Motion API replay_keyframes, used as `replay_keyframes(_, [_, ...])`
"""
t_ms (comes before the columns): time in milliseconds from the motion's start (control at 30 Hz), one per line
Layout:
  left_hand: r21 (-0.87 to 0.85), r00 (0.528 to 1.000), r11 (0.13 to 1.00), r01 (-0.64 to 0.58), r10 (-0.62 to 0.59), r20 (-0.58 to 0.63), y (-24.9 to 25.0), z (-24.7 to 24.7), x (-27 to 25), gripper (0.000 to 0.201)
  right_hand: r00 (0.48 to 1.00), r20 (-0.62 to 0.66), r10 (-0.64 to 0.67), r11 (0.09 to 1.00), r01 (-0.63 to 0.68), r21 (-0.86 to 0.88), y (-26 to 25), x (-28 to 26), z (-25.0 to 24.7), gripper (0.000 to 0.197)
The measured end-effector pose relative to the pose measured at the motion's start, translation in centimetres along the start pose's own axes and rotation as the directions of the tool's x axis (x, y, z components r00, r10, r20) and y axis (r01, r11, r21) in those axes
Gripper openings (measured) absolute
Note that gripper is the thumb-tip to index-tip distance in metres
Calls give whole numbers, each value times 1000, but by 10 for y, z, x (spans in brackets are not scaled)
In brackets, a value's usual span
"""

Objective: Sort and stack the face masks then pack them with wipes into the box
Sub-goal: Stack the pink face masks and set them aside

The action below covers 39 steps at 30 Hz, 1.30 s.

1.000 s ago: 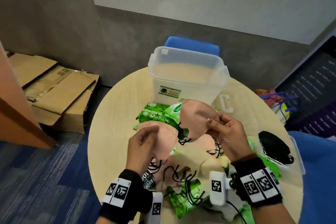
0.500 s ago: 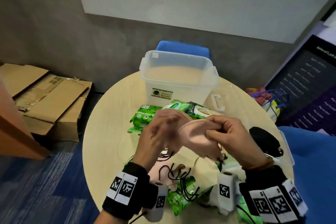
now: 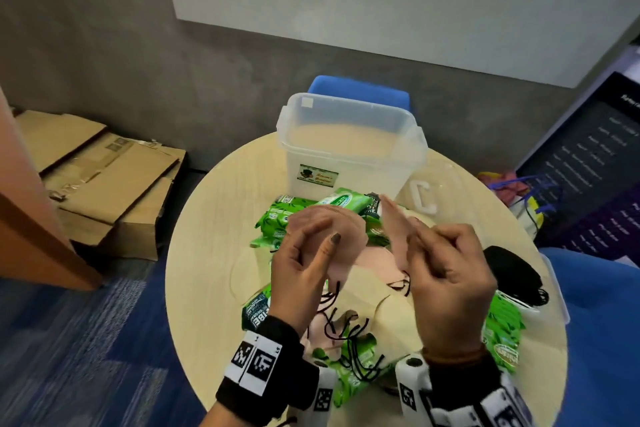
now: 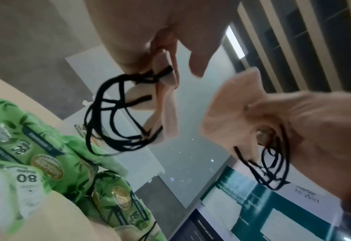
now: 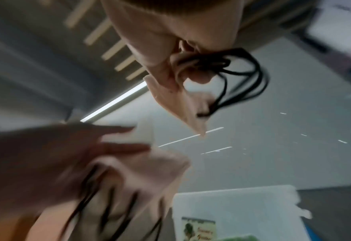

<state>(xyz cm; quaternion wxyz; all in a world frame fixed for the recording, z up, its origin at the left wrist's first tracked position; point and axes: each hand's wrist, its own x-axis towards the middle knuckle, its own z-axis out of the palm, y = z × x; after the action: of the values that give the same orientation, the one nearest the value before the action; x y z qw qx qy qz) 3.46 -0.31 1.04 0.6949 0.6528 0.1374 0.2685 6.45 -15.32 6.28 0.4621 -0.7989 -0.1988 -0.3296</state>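
Observation:
My left hand [image 3: 320, 239] pinches a small stack of pink face masks [image 3: 332, 229] above the table; their black ear loops [image 4: 117, 117] hang below the fingers. My right hand [image 3: 420, 236] pinches another pink mask [image 3: 394, 232], held edge-on just right of that stack. More pink masks [image 3: 377, 265] lie on the round table [image 3: 207, 288] under my hands. Green wipes packs [image 3: 304, 215] lie in front of the clear plastic box [image 3: 349, 152], which stands open at the table's far side. A black mask [image 3: 512, 270] lies at the right.
More wipes packs [image 3: 502, 333] lie near the table's right and front edges [image 3: 349, 374]. The clear lid's handle [image 3: 422, 198] shows beside the box. Flattened cardboard [image 3: 104, 177] lies on the floor to the left, and a blue chair [image 3: 360, 92] stands behind the box.
My hands came together with their masks half a second ago and have now drawn slightly apart. The right hand's mask is turned edge-on.

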Motion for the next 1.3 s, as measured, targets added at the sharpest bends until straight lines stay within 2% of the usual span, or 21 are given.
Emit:
replay_keyframes(67, [-87, 999, 996, -16, 19, 32, 8, 4, -6, 38, 991, 6, -131, 988, 131, -87, -7, -14, 9, 29])
replay_keyframes(167, [-216, 990, 976, -17, 46, 131, 20, 15, -16, 44, 973, 156, -170, 977, 187, -106, -20, -34, 24, 27])
replay_keyframes(267, [-219, 998, 976, 9, 4, 62, 24, 17, -18, 32, 971, 222, -90, 994, 101, -38, -30, -43, 35, 23])
replay_keyframes(333, [-214, 1000, 977, -21, 24, 12, 21, 14, -13, 20, 964, 261, -52, 998, 43, 40, -35, -44, 36, 33])
replay_keyframes(400, [-192, 1000, 981, -20, 21, -1, 18, 8, -7, 21, 959, 283, -31, 994, 0, 111, -37, -42, 30, 42])
replay_keyframes(467, [-144, 999, 990, -7, 13, 42, 16, -2, -3, 23, 967, 253, -17, 996, -5, 85, -37, -37, 23, 46])
replay_keyframes(533, [-92, 989, 996, 17, -3, 146, 17, -13, -2, 19, 972, 233, 39, 999, -44, 16, -29, -29, 21, 51])
replay_keyframes(567, [-77, 979, 996, 40, -24, 201, 18, -18, -3, 19, 956, 275, 97, 995, -101, -1, -24, -24, 23, 54])
replay_keyframes(600, [-76, 969, 994, 72, -52, 240, 19, -22, -4, 21, 918, 358, 171, 982, -187, 10, -19, -22, 25, 57])
replay_keyframes(667, [-75, 961, 992, 105, -82, 262, 16, -29, -6, 18, 801, 530, 279, 929, -365, 62, -14, -23, 33, 59])
replay_keyframes(700, [-70, 965, 992, 110, -89, 247, 12, -33, -7, 18, 765, 568, 304, 910, -410, 65, -13, -27, 37, 57])
replay_keyframes(800, [-70, 955, 974, 216, -196, 224, 2, -39, -8, 40, 753, 537, 380, 887, -460, 18, -13, -43, 48, 55])
replay_keyframes(867, [-50, 941, 959, 280, -264, 211, -2, -43, -10, 56, 722, 554, 414, 875, -484, -22, -12, -45, 53, 53])
replay_keyframes(967, [6, 952, 956, 292, -292, 90, -8, -49, -7, 57, 661, 560, 499, 829, -553, -86, 8, -34, 55, 39])
replay_keyframes(1033, [68, 958, 957, 281, -284, 35, -12, -56, -3, 49, 608, 505, 613, 772, -595, -222, 39, -19, 56, 33])
replay_keyframes(1100, [104, 963, 958, 266, -270, 18, -11, -59, 1, 34, 551, 453, 701, 712, -508, -485, 76, -4, 60, 35])
replay_keyframes(1167, [99, 963, 958, 268, -271, 10, -11, -59, 3, 19, 515, 408, 754, 626, -373, -685, 106, 6, 66, 23])
replay_keyframes(1233, [93, 961, 956, 278, -278, -11, -12, -59, 4, 34, 469, 401, 787, 563, -279, -778, 121, 6, 73, 9])
replay_keyframes(1300, [99, 960, 955, 281, -279, -26, -13, -59, 4, 39, 443, 406, 799, 534, -211, -819, 131, -1, 81, 14])
